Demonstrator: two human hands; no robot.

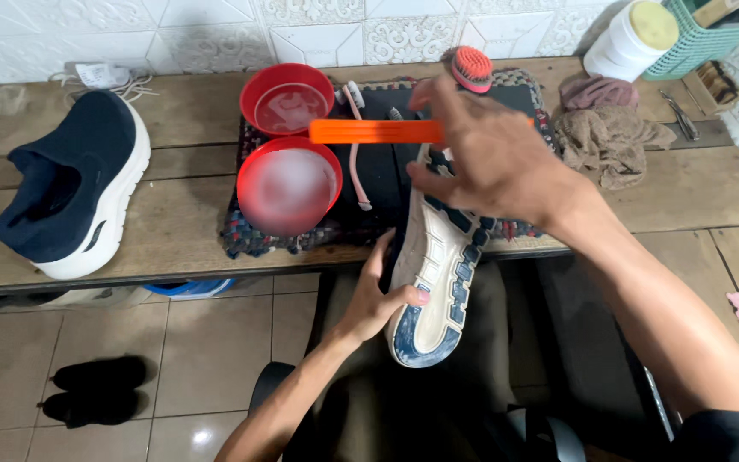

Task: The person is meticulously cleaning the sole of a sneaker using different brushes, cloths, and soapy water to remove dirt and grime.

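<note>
The left hand (375, 299) grips the sneaker (438, 257) sole-up at the bench edge; the right hand (489, 158) clasps an orange brush (378, 131) above it. Scrubbing the sole seems next, needing firm strokes.

Wearing a dark sleeve at lower right of the frame; showing bare left hand (375, 301) and right hand (493, 158).

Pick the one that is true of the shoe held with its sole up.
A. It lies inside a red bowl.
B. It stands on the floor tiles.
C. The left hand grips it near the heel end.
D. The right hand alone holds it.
C: the left hand clasps the upturned shoe by its lower end, while the right hand carries an orange brush above it.
</note>
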